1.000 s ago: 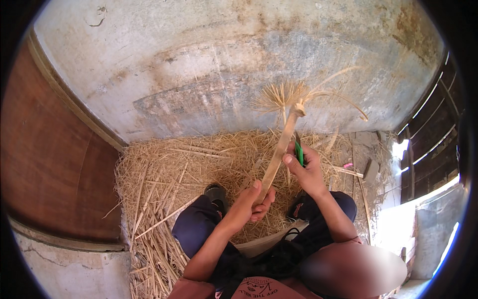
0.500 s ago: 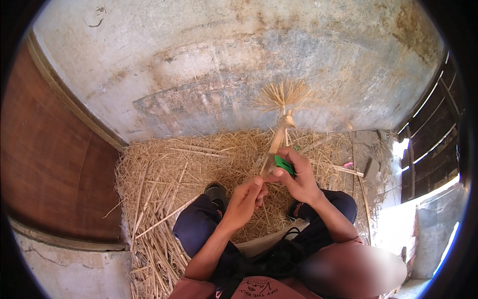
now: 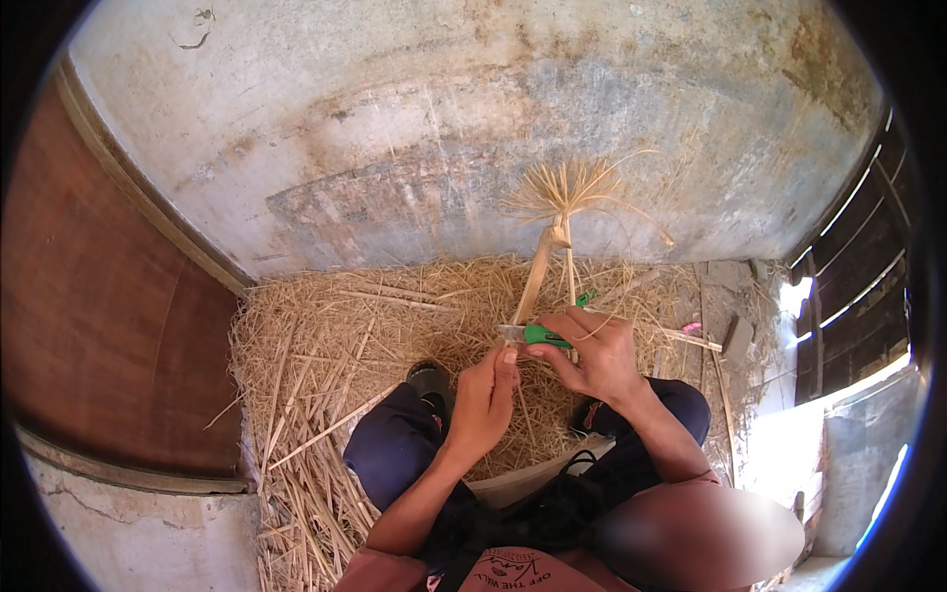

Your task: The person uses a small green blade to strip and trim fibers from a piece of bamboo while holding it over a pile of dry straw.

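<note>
My left hand (image 3: 483, 395) pinches the near end of a flat, pale bamboo strip (image 3: 533, 283) between thumb and fingers. My right hand (image 3: 598, 357) is closed around a green-handled utility knife (image 3: 545, 336). Its metal blade lies crosswise on the strip, just above my left thumb. The strip slants up and away to a light-coloured wrap or knob (image 3: 555, 237). Beyond that, thin split fibres (image 3: 559, 185) fan out in front of the wall. A thin stick (image 3: 571, 276) runs down from the knob toward my right hand.
Straw and shavings (image 3: 395, 321) cover the floor around my shoes, with longer split sticks (image 3: 306, 483) heaped at the left. Ahead stands a stained plaster wall (image 3: 444, 128). A brown panel (image 3: 109, 296) is at the left, and a grey block (image 3: 736, 335) lies at the right.
The knife has moved left and toward me along the strip, and its handle now lies nearly level. The strip's far end has shifted slightly left. A long fibre now arches out to the right.
</note>
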A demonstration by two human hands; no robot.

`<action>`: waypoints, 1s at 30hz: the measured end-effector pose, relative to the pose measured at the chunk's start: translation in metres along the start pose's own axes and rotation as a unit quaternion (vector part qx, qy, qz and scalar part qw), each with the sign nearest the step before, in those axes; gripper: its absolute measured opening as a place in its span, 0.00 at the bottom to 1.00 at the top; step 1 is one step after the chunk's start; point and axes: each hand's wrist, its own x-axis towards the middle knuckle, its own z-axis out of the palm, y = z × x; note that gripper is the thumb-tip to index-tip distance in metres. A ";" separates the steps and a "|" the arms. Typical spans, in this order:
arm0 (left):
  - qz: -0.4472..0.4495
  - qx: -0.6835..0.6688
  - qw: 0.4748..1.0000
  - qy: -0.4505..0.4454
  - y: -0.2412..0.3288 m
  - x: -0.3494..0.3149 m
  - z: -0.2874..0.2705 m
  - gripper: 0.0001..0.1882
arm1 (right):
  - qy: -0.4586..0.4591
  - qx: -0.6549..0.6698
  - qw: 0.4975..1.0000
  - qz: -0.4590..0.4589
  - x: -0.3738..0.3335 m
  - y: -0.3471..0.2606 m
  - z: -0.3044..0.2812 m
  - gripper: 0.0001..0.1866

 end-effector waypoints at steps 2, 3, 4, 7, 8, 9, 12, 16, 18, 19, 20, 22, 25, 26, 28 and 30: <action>-0.009 0.036 0.999 -0.004 0.002 0.001 -0.002 0.19 | 0.001 -0.004 1.000 0.003 -0.001 0.001 0.001 0.16; 0.002 0.036 0.999 0.002 0.005 0.001 -0.002 0.18 | 0.001 -0.006 1.000 0.006 -0.001 0.001 0.001 0.15; 0.012 0.036 0.999 0.007 0.009 0.001 -0.001 0.18 | 0.001 -0.009 1.000 0.008 -0.001 0.000 0.001 0.15; 0.029 0.041 0.999 0.014 0.009 0.001 -0.001 0.18 | 0.003 -0.007 1.000 0.021 0.000 -0.002 -0.001 0.14; 0.032 0.044 0.998 0.015 0.008 0.001 -0.001 0.18 | 0.003 -0.005 1.000 0.027 0.001 -0.003 -0.002 0.13; 0.027 0.045 0.998 0.016 0.008 0.001 -0.001 0.18 | 0.004 -0.006 1.000 0.028 0.002 -0.004 -0.002 0.13; 0.006 0.044 0.999 0.017 0.011 0.001 -0.001 0.20 | 0.006 -0.010 0.999 0.034 0.003 -0.004 -0.003 0.13; -0.015 0.041 0.999 0.016 0.016 0.000 0.000 0.23 | 0.007 -0.017 0.999 0.041 0.003 -0.004 -0.005 0.13; -0.015 0.046 0.999 0.014 0.017 0.000 -0.001 0.23 | 0.007 -0.024 0.999 0.042 0.004 -0.004 -0.006 0.13; -0.016 0.048 0.999 0.012 0.016 0.000 -0.001 0.24 | 0.007 -0.028 0.999 0.041 0.004 -0.004 -0.007 0.13; -0.017 0.051 0.999 0.009 0.016 0.000 -0.002 0.24 | 0.007 -0.033 0.999 0.041 0.004 -0.004 -0.007 0.13; 0.007 0.057 0.998 0.017 0.009 0.000 -0.001 0.20 | 0.009 -0.036 0.999 0.039 0.005 -0.004 -0.008 0.13; 0.019 0.061 0.998 0.020 0.007 -0.001 -0.001 0.19 | 0.011 -0.040 0.998 0.043 0.005 -0.003 -0.009 0.13; 0.019 0.061 0.998 0.020 0.007 -0.001 -0.001 0.18 | 0.012 -0.041 0.998 0.046 0.005 -0.002 -0.009 0.13; 0.022 0.051 0.998 0.024 0.007 -0.002 0.000 0.18 | 0.022 -0.041 0.998 0.045 0.006 -0.001 -0.010 0.13; 0.009 0.057 0.998 0.016 0.008 -0.003 0.001 0.20 | 0.031 -0.047 0.997 0.046 0.006 0.002 -0.011 0.13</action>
